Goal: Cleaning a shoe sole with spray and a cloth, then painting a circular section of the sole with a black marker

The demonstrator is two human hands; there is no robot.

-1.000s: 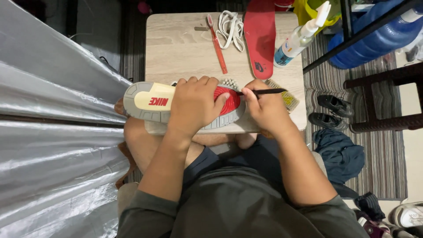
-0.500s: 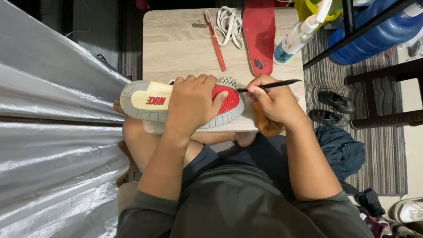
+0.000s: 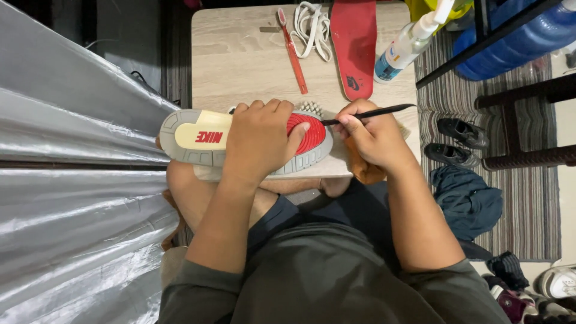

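Head view: left hand (image 3: 264, 141) clamps shoe (image 3: 246, 143) sole-up; right hand (image 3: 372, 137) pinches pick (image 3: 369, 113), tip just beside left fingertips (image 3: 305, 127). Slip could jab them.

Small light wood-grain table (image 3: 240, 60), bare at its near-left part. Beyond the left hand (image 3: 261, 141): red toothbrush (image 3: 292, 49) lying lengthwise, bundle of white laces (image 3: 311, 27) just past it. Beyond the right hand (image 3: 372, 135): red insole (image 3: 354, 45) flat on the top, white spray bottle (image 3: 405, 48) on its side at the table's right edge
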